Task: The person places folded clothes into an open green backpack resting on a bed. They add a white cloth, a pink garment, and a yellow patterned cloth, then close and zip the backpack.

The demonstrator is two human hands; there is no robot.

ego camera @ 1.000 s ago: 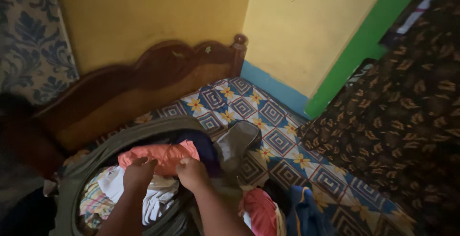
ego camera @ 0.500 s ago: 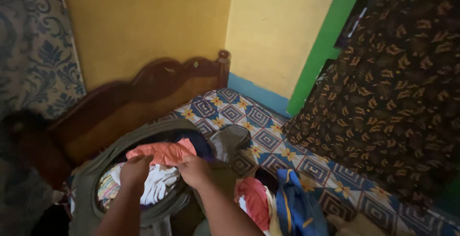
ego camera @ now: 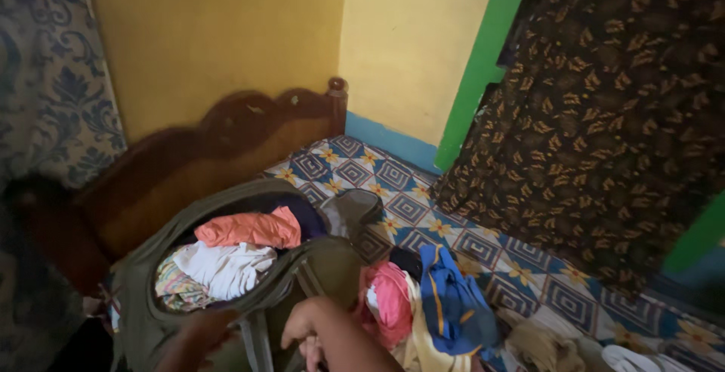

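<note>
An olive-green bag [ego camera: 143, 308] lies open on the bed, stuffed with clothes. A folded orange garment [ego camera: 249, 228] lies on top at the back, with a white one [ego camera: 226, 266] and a striped cloth [ego camera: 175, 289] in front of it. My right hand [ego camera: 308, 328] is low at the bag's front edge, by its strap, fingers curled downward; whether it grips anything is hidden. My left hand [ego camera: 198, 336] is a dark blur at the bottom, over the bag's near rim. Neither hand touches the orange garment.
A loose pile lies right of the bag: a pink garment [ego camera: 390, 302], a blue one [ego camera: 453, 300], beige cloth [ego camera: 532, 344]. The bedsheet [ego camera: 423, 206] is patterned blue. A wooden headboard [ego camera: 226, 142] stands behind; a dark patterned curtain [ego camera: 604, 115] hangs at the right.
Both hands have let go of the orange garment, which now lies in the bag, and pulled back toward me. The view has swung to the right.
</note>
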